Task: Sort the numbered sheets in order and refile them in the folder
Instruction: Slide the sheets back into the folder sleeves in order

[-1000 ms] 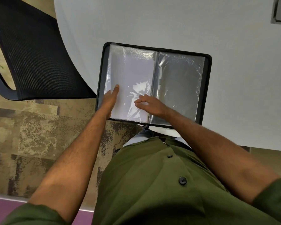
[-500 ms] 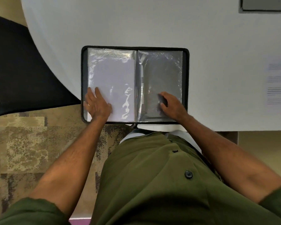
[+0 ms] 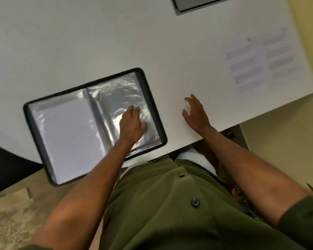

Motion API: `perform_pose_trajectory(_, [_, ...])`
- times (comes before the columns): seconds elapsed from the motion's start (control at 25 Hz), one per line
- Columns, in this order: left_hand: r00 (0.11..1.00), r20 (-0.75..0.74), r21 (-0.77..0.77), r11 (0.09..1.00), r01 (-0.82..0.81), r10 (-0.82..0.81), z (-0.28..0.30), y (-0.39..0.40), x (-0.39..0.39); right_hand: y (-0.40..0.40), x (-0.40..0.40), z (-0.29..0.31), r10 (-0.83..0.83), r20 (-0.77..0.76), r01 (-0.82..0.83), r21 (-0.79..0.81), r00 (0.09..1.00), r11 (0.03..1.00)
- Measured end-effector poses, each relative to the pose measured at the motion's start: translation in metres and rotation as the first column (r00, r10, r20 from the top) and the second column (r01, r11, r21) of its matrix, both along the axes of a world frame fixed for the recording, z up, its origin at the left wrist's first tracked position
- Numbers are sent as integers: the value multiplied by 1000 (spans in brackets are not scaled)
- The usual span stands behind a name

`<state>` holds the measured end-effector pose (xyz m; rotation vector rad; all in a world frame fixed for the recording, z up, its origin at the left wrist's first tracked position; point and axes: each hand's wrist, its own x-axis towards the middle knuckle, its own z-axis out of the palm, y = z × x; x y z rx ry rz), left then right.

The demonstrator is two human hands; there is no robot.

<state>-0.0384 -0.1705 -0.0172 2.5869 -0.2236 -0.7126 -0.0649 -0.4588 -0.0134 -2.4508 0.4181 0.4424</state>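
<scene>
White table (image 3: pixel 152 42), open folder (image 3: pixel 148 98) at its near-left edge, both hands out.

Folder lies flat and open, its near-left corner hanging past the table edge; white sheet (image 3: pixel 69 134) sits in the left sleeve, right sleeve (image 3: pixel 116 94) looks shiny with nothing readable in it. Left hand (image 3: pixel 131 124) now rests flat on the right sleeve, fingers straight, gripping nothing; half a second ago it was on the left page. Right hand (image 3: pixel 195 112) has left the folder and hovers over bare table just right of it, fingers spread, holding nothing. Two printed sheets (image 3: pixel 260 64) lie side by side near the table's right edge, well apart from the folder; text too blurred to read. View has swung right and tilted since then.
</scene>
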Motion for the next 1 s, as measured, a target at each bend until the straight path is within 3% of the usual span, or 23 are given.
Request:
perform_pose_trajectory(0.52, [982,-50,-26,983,180,-181,-9,-297,80,-269,4,-7,-216,-44,213,-71,975,975])
perform_pose_trajectory(1.0, [928,-11,29,927,373,-373,-24,-442,130,-368,33,-26,-316,-83,308,-98,945,946])
